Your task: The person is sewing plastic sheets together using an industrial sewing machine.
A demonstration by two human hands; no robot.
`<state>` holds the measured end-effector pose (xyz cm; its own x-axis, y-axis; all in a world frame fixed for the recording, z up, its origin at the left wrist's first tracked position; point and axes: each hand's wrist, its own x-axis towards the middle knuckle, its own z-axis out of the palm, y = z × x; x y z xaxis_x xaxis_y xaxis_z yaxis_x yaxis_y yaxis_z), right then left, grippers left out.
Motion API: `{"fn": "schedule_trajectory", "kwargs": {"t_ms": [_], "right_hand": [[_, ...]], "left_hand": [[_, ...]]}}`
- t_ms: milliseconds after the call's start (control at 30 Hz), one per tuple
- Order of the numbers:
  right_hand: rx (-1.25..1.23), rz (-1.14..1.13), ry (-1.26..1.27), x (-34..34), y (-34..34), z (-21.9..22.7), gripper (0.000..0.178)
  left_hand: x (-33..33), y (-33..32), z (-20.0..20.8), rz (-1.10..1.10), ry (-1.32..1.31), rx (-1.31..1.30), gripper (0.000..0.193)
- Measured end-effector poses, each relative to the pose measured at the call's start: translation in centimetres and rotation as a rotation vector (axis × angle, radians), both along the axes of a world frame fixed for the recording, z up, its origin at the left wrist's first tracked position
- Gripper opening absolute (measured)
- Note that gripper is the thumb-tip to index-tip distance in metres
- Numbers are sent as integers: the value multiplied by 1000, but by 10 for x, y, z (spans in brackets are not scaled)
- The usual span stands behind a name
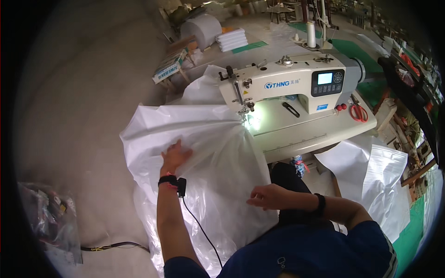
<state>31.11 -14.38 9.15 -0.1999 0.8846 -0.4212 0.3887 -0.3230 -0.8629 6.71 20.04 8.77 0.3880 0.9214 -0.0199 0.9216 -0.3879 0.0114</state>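
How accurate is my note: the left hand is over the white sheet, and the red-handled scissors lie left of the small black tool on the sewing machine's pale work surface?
The side is wrong: the head view shows the red-handled scissors lying right of the small black tool on the pale work surface. The left hand is indeed over the white sheet.

Sewing-machine table with tools on its top
The pale tabletop (308, 127), a ruler scale along its front edge, carries a white industrial sewing machine (296, 69). A slim black hand tool (291, 110) lies beneath the arm; two red balls (341, 107) and red-handled scissors (359, 112) sit rightward. White sheeting (218, 134) covers the left end.
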Motion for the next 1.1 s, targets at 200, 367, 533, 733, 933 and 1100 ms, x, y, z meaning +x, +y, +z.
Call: {"fn": "schedule_trajectory", "kwargs": {"t_ms": [200,367,533,733,933,1100], "right_hand": [[-26,-147,142,-15,0,-25,52],[361,-391,-35,-22,1,-25,57],[238,-316,208,-63,25,-6,58],[172,-176,353,-102,38,-3,34],[482,-51,452,-107,-15,17,25],[226,349,303,-128,-31,18,28]], "left_hand": [[-19,-15,14,-137,-276,39,31],[-19,-81,74,-312,-343,296,23],[2,-148,127,-552,-134,494,24],[1,-221,122,-455,-137,151,22],[0,-258,80,-299,-661,-356,11],[-4,-278,61,-71,-783,-658,22]]}}
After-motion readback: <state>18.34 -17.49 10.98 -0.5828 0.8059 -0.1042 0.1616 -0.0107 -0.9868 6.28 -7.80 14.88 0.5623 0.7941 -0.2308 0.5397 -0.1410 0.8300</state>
